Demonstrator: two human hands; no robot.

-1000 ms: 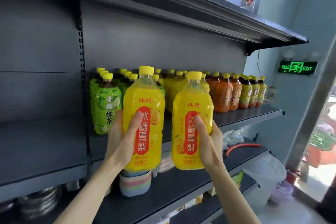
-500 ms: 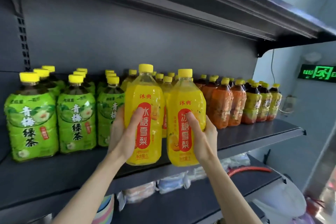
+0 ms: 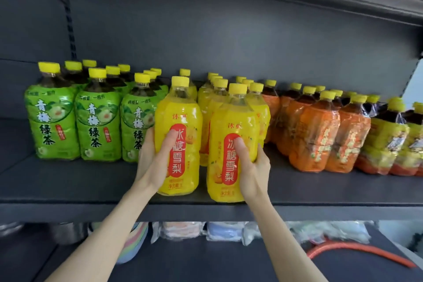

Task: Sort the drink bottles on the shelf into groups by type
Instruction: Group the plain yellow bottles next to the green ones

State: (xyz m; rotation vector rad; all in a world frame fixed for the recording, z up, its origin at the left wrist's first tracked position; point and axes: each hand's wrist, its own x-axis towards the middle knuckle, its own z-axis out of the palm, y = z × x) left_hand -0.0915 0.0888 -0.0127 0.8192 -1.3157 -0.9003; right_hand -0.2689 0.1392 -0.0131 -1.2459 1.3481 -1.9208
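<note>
Head view: I'm looking up slightly at a dark grey shelf (image 3: 68, 186) stocked with yellow-capped drink bottles. My feed shows both of the person's bare arms reaching in from below.

The left hand (image 3: 154, 162) grips one yellow pear-drink bottle (image 3: 180, 110). Its fingers (image 3: 150, 142) are curled round the bottle's left side and the thumb is pressed on the red label. The right hand (image 3: 253, 167) grips a second yellow pear-drink bottle (image 3: 235, 119) the same way, thumb on the label and fingers wrapped round the right side.

Both bottles are upright, near each other with a narrow gap between, at the front edge of the shelf. I cannot tell whether their bases rest on it or sit just above it.

Behind them stands a row of matching yellow bottles (image 3: 209, 103). To the left is the block of green tea bottles (image 3: 53, 121), the nearest one just beside the left hand. To the right are the orange-labelled bottles (image 3: 313, 137), and beyond them, at the frame's edge, dark bottles with yellow labels (image 3: 386, 142).

Under the shelf I can see a lower shelf (image 3: 206, 261) with wrapped cloth packets (image 3: 219, 231), a stack of pastel bowls (image 3: 135, 245) and an orange hose (image 3: 357, 250).
</note>
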